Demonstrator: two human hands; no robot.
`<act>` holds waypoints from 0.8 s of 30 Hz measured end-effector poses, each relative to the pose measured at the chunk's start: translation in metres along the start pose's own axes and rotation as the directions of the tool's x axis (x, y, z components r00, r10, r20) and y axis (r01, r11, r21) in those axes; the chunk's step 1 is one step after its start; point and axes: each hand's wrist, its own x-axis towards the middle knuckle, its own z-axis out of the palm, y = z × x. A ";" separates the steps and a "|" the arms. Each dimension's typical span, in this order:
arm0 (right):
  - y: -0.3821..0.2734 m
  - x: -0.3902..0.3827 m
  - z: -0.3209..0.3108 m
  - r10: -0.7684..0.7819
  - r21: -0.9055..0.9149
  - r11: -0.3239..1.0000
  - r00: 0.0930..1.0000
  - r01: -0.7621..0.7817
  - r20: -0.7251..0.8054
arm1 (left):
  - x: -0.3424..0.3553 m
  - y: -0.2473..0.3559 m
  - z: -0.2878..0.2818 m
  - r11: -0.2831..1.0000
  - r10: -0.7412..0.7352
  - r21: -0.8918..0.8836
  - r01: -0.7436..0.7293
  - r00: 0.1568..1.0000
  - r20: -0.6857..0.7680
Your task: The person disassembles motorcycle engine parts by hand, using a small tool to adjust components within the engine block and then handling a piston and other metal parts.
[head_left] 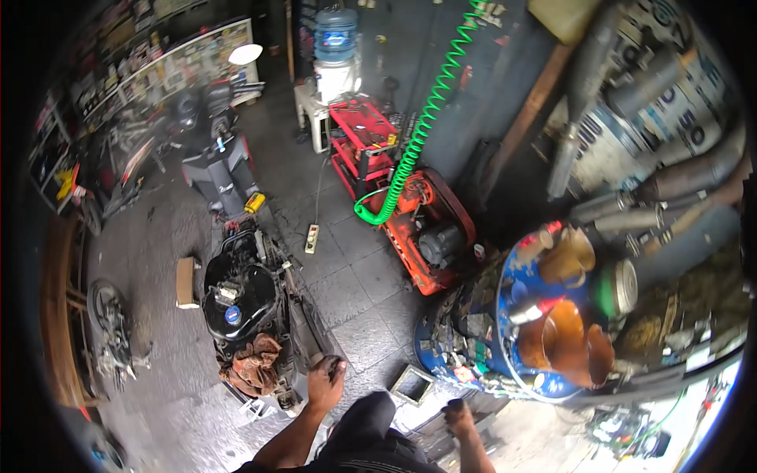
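My left hand (326,381) is beside the rear of a stripped motor scooter (303,339), its fingers curled in and darkened; whatever they hold, if anything, is too small to name. A crumpled brown rag (254,365) lies on the scooter's rear, left of that hand. Ahead of the rag, a round blue lid (233,315) sits in the black open body. Low on the right, my right hand (457,418) is closed and dark at the fingers, and its contents cannot be made out. A square light-coloured frame (413,385) lies on the floor between my hands.
A blue drum (505,331) at right carries orange-brown jugs (564,339) and a green-and-white container (617,288). Beyond stand a red compressor (422,236), its green coiled hose (426,118), a red tool cart (363,130) and a water dispenser (337,71). A power strip (312,239) lies ahead.
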 end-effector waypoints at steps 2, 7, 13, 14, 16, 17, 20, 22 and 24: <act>-0.078 0.036 0.041 -0.036 -0.540 0.840 0.998 0.056 0.049 | -0.004 -0.010 -0.009 0.997 -0.065 0.029 0.066 0.997 -0.041; -0.234 0.133 0.084 0.007 -0.539 0.837 0.982 0.099 0.191 | 0.056 0.007 -0.037 0.924 -0.382 -0.014 0.382 0.922 -0.056; -0.349 0.288 0.136 0.002 -0.455 0.886 0.982 0.086 0.191 | 0.186 -0.050 -0.005 0.923 -0.377 -0.010 0.383 0.902 -0.212; -0.383 0.314 0.144 0.099 -0.381 0.925 0.968 -0.004 0.230 | 0.215 -0.065 0.003 0.932 -0.356 -0.002 0.364 0.912 -0.204; -0.392 0.386 0.162 0.044 -0.321 0.946 0.966 0.042 0.254 | 0.274 -0.094 0.011 0.956 -0.219 0.149 0.254 0.952 -0.215; -0.421 0.403 0.169 0.053 -0.227 0.974 0.962 0.009 0.268 | 0.304 -0.085 0.008 0.943 -0.321 0.017 0.332 0.922 -0.215; -0.508 0.476 0.205 -0.105 -0.325 0.927 0.962 0.186 0.252 | 0.361 -0.088 -0.013 0.909 -0.413 -0.071 0.410 0.870 -0.268; -0.540 0.541 0.227 -0.176 -0.253 0.940 0.960 0.230 0.219 | 0.400 -0.086 -0.021 0.915 -0.385 -0.004 0.403 0.870 -0.308; -0.556 0.623 0.256 -0.393 -0.255 0.877 0.914 0.406 0.105 | 0.434 -0.079 -0.029 0.857 -0.512 -0.100 0.505 0.813 -0.279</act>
